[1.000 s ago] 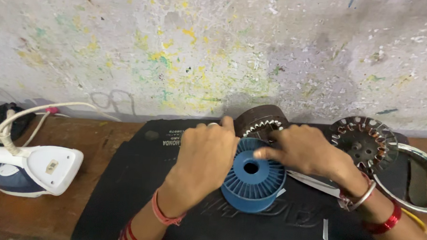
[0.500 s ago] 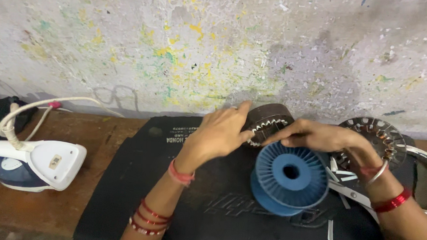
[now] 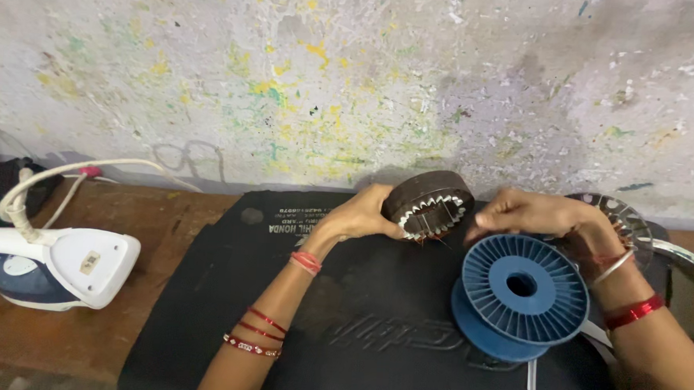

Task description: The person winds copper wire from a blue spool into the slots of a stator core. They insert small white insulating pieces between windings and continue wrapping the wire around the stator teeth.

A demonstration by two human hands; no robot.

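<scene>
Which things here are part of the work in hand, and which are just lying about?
In use:
left hand gripping the dark slotted metal ring
right hand at the ring's rim
blue spool beside it
black mat underneath

Lying about:
clothes iron with its cord
second metal ring, partly hidden

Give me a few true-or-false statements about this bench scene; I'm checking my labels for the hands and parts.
1. The left hand holds the dark slotted ring tilted on its edge. True.
2. The blue spool lies on the bare wood. False: it lies on the black mat.
3. The clothes iron sits on the wooden bench, left of the mat. True.
4. The right hand grips the iron. False: it is at the ring's right side, above the spool.
5. Both wrists are bare. False: both wear red bangles.
</scene>
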